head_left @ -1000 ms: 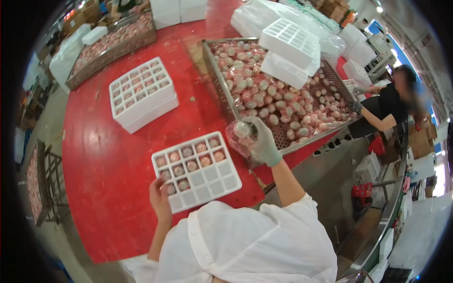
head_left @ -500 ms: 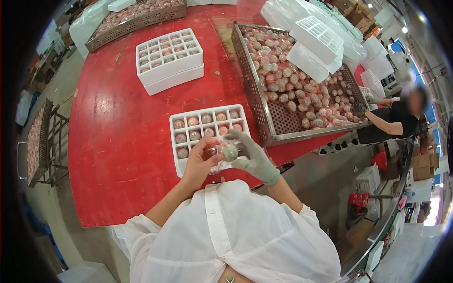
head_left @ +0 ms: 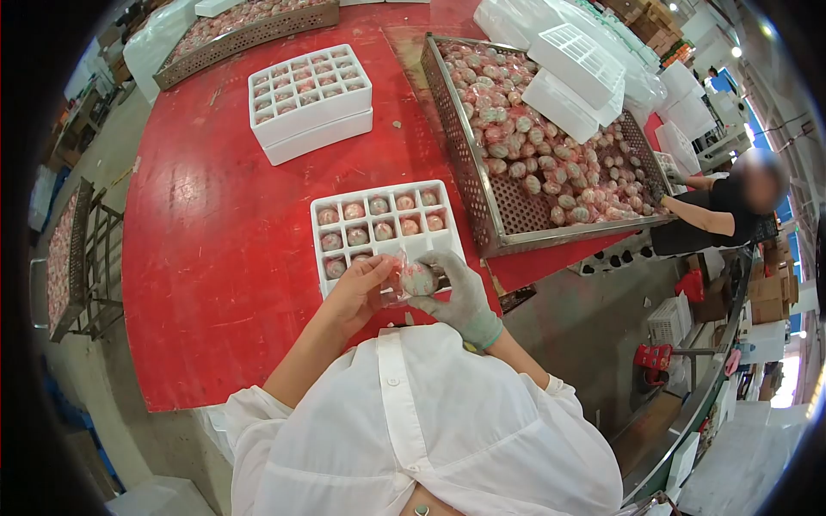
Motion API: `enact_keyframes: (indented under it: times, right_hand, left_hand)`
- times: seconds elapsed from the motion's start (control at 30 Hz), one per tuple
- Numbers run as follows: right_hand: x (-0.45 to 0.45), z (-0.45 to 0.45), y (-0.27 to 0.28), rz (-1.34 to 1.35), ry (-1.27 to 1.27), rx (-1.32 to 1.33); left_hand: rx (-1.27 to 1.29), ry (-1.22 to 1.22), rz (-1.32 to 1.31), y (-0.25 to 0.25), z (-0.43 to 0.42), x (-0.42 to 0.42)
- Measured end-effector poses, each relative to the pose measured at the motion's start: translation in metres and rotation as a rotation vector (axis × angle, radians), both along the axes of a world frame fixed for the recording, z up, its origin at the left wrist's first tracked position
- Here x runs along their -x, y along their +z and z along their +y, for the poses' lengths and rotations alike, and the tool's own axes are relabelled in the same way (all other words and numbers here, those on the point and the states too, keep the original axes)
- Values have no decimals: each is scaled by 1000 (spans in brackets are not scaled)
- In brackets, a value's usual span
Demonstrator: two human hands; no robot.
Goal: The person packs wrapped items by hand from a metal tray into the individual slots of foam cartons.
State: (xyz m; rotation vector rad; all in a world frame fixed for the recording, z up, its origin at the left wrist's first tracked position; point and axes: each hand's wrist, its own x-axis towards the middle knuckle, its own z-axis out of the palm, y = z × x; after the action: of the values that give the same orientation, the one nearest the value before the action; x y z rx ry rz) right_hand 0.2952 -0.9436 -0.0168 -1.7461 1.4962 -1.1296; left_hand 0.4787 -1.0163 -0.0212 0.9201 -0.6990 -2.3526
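At lower centre of the frame, the gloved right hand grips a wrapped egg while the bare left hand pinches its wrapper, above a part-filled white tray. The wrapper's reddish marks are too small to read. A metal crate of wrapped eggs sits upper right.

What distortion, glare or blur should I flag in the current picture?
Head view: fisheye look, with the red table bowed at left and corners dark; head view: bright patch blown out far right, co-worker's head blurred, white tray and right hand fairly clear.
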Motion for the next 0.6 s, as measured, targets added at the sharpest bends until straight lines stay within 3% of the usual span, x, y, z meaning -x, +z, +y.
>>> enact_keyframes:
  times: [0.07,0.13,0.17,0.2,0.3,0.4,0.53,0.6]
  right_hand:
    - [0,1,0,-39,0,-50]
    - [-2,0,3,-79,2,-100]
    - [-4,0,6,-273,22,-201]
    - [-6,-1,7,-467,44,-301]
    - [-11,-7,-2,-624,99,-293]
    - [-20,-10,-11,-691,129,-256]
    - [-25,-15,-23,-768,133,-272]
    - [-26,-16,-31,-796,118,-306]
  left_hand:
    - [-1,-29,-5,-5,1,1]
    - [499,265,-154,-11,8,7]
    - [666,352,-239,-4,15,10]
    - [665,352,-239,-5,16,13]
    - [745,456,-193,-11,17,20]
    - [895,489,-258,-15,15,25]
    - [774,537,-151,-33,6,24]
    - [984,587,-348,-41,2,21]
